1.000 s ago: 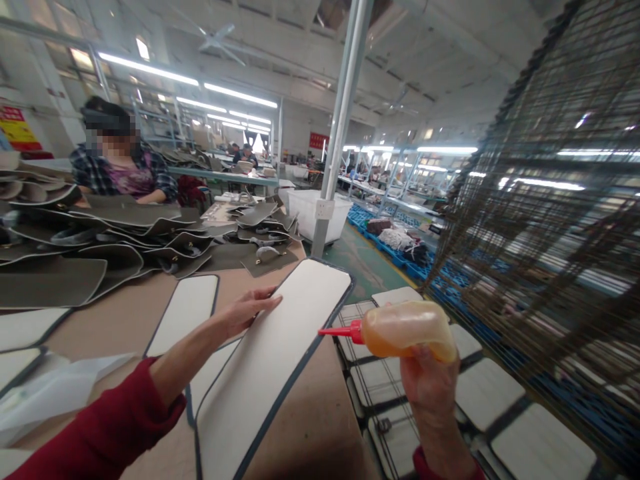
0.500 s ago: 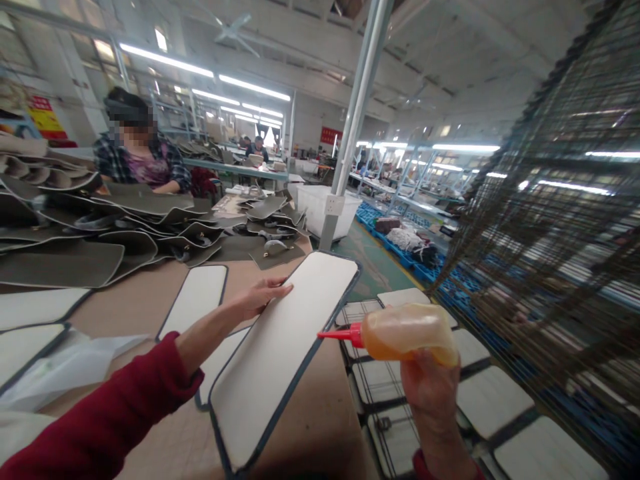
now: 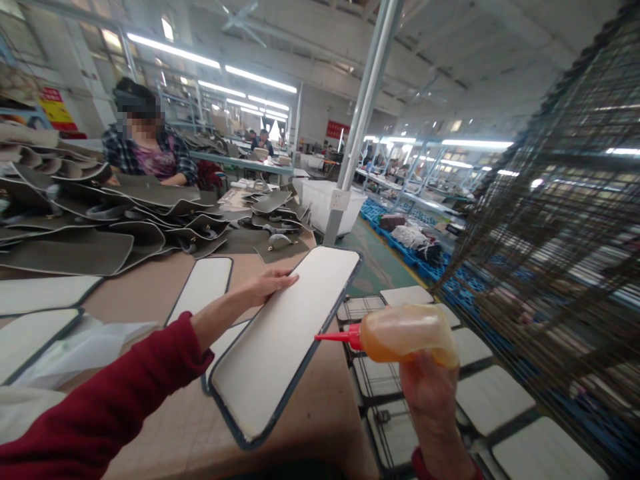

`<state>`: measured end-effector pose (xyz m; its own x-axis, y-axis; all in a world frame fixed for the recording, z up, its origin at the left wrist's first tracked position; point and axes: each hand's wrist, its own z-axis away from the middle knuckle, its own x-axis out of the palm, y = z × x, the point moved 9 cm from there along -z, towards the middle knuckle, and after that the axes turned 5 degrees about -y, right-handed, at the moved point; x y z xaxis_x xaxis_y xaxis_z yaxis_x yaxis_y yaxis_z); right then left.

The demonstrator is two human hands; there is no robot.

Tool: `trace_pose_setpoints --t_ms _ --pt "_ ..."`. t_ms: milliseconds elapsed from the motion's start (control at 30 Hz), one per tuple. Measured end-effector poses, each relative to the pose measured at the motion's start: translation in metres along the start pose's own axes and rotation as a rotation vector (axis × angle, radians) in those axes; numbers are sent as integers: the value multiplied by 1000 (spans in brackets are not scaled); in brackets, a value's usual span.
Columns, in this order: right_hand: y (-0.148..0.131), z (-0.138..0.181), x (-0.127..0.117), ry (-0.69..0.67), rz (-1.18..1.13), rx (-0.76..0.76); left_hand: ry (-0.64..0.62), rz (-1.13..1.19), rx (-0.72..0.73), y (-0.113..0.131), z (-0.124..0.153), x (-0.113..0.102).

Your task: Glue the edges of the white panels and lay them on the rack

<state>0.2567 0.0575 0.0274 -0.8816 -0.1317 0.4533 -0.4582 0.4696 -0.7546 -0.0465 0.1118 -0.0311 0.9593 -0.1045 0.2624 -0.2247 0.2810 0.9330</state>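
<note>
A white rectangular panel point(image 3: 287, 333) with rounded corners and a dark edge is tilted above the brown table point(image 3: 320, 413). My left hand point(image 3: 273, 285) grips its left long edge, thumb on the white face. On the other side, my right hand point(image 3: 429, 390) is wrapped round a squeeze bottle point(image 3: 407, 335) of amber liquid, held sideways. Its red nozzle point(image 3: 335, 337) points left, with the tip at the panel's right edge; whether it touches I cannot tell. Another white panel point(image 3: 203, 287) lies on the table behind my left arm.
Dark sheet pieces point(image 3: 145, 227) are heaped across the table's far side, where a co-worker point(image 3: 150, 143) sits. More white panels point(image 3: 493, 400) rest on a wire rack at right. A metal post point(image 3: 357, 120) rises beyond the table. Dark netting point(image 3: 560, 167) hangs at right.
The panel's near end has risen slightly and its whole lower corner shows. The bottle stays nearly still, its nozzle tip slightly further left at the panel's edge. The view has shifted a little.
</note>
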Motion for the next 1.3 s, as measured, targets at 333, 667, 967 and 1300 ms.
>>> trace_pose_setpoints --t_ms 333,667,967,1300 --pt "4 7 6 -28 -2 43 13 27 -22 -4 -7 -6" --pt "5 12 14 -77 43 58 -4 8 -34 5 -6 -7" --pt "12 21 5 -28 28 85 23 -7 -47 11 -4 -8" --pt "12 29 12 -43 -5 132 67 13 -69 10 -9 -19"
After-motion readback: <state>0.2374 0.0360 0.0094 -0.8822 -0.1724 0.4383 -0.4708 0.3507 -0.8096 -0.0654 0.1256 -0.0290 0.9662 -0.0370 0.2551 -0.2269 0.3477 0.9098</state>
